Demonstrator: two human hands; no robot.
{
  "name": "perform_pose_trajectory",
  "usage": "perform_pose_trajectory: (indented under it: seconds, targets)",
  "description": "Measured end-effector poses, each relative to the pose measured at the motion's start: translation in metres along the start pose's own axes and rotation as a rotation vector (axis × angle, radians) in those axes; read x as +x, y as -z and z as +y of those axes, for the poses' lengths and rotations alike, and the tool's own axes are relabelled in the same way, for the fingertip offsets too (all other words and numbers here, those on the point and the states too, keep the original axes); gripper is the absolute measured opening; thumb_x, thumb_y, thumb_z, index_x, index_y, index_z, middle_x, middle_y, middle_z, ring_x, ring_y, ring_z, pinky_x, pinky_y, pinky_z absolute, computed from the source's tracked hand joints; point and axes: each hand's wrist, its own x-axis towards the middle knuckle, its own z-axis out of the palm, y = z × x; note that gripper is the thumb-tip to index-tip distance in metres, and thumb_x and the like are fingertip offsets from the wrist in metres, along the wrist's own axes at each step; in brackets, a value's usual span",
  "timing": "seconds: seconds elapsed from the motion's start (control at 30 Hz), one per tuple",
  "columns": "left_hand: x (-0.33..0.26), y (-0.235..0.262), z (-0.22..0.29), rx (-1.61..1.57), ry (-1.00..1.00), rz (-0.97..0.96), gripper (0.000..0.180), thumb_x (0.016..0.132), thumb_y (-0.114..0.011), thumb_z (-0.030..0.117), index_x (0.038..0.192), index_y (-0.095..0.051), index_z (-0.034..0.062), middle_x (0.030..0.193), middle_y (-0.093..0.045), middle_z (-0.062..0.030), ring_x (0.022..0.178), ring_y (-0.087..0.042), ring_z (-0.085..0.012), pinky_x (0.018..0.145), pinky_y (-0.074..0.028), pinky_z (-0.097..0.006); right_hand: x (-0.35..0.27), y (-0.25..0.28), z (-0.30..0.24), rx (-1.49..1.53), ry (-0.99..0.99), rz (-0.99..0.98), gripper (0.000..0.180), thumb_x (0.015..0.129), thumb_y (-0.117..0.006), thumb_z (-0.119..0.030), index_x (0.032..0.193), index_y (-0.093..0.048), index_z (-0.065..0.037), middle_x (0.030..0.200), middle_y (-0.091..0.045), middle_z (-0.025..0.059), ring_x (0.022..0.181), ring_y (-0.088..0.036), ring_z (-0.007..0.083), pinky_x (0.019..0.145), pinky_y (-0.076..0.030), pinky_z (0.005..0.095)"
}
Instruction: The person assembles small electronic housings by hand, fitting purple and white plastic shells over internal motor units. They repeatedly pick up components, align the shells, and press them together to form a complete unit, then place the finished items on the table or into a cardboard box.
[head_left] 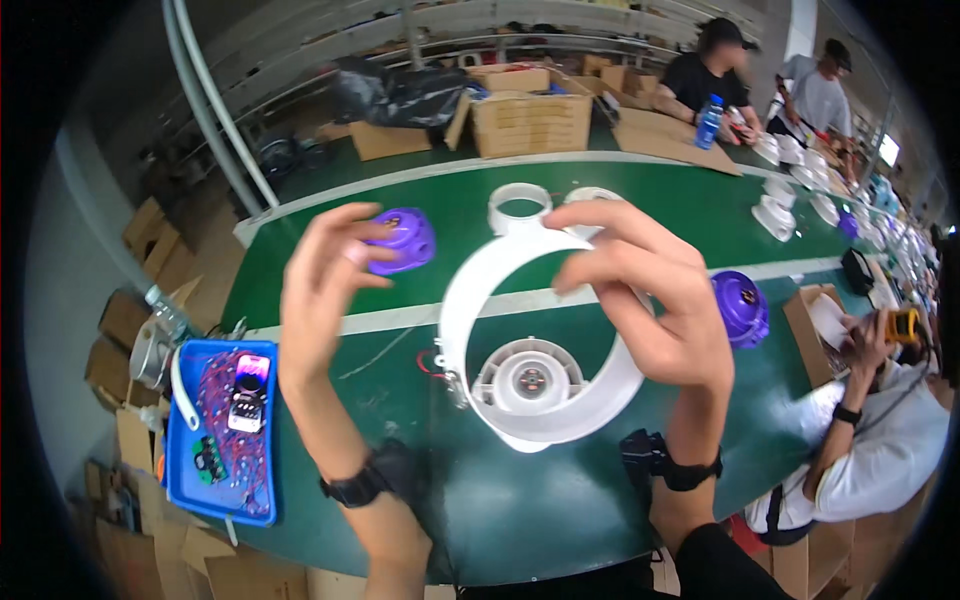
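Pinching one white ring [462, 302], the right hand [660, 310] faces the spread left hand [322, 285], two purple housings [742, 310] nearby.

Our green workbench [500, 510], set with purple and white parts
We see its smooth green top crossed by pale strips [400, 316], one running lengthwise between the nearer and farther green stretches. On the farther stretch we have a purple housing [405, 240] at the left, a small white ring [499, 213] and, just right of that, a second white part [592, 194], partly hidden. White housings [775, 217] stand farther right. Another purple housing [740, 308] sits on our right by the lengthwise strip; an open carton [799, 342] lies beyond it. A blue tray [271, 440] sits at our left edge. At the middle we make out a pale round base [500, 390], though we cannot tell whether it touches the top.
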Motion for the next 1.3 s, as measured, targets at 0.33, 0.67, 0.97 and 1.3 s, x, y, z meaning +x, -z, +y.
perform_pose_trajectory:
  seconds: [0.33,0.67,0.97,1.3]
  targets:
    - [-0.034,-0.04,0.081,0.235,-0.255,-0.183,0.072,0.067,-0.073,0.0,0.135,-0.05,0.0017,0.116,-0.065,-0.0174,0.1,-0.068,-0.033,0.086,-0.053,-0.035,0.008,-0.026,-0.02,0.33,0.24,0.156,0.045,0.071,-0.069,-0.018,0.114,-0.061,-0.009,0.12,-0.058,0.0293,0.102,-0.064,0.0326,0.085,-0.051,0.0366]
    - [-0.023,-0.051,0.073,0.515,-0.687,-0.021,0.047,0.06,-0.077,0.005,0.105,-0.064,-0.0005,0.097,-0.066,-0.0149,0.089,-0.064,-0.0315,0.077,-0.05,-0.038,0.001,-0.044,-0.043,0.274,-0.275,0.25,0.039,0.1,-0.054,-0.014,0.065,-0.058,0.004,0.048,-0.046,0.0012,0.045,-0.04,0.0054,0.042,-0.029,0.0279]
    - [-0.022,-0.061,0.069,0.247,-0.444,-0.193,0.105,0.069,-0.077,0.05,0.145,-0.033,-0.0075,0.143,-0.042,-0.0255,0.135,-0.041,-0.0374,0.112,-0.029,-0.044,-0.006,-0.054,-0.028,0.05,0.008,0.591,0.045,0.096,-0.051,-0.005,0.052,-0.041,0.0,0.045,-0.038,0.0026,0.036,-0.032,0.0138,0.04,-0.023,0.0316]
    - [-0.03,-0.088,0.074,-0.102,-0.284,0.097,0.046,0.101,-0.041,0.031,0.127,-0.051,-0.0061,0.108,-0.063,-0.019,0.101,-0.058,-0.0217,0.093,-0.044,-0.034,-0.008,-0.048,-0.027,0.186,0.138,0.633,0.033,0.082,-0.052,0.0,0.05,-0.043,0.0,0.045,-0.037,0.0049,0.035,-0.033,0.0171,0.039,-0.024,0.0302]
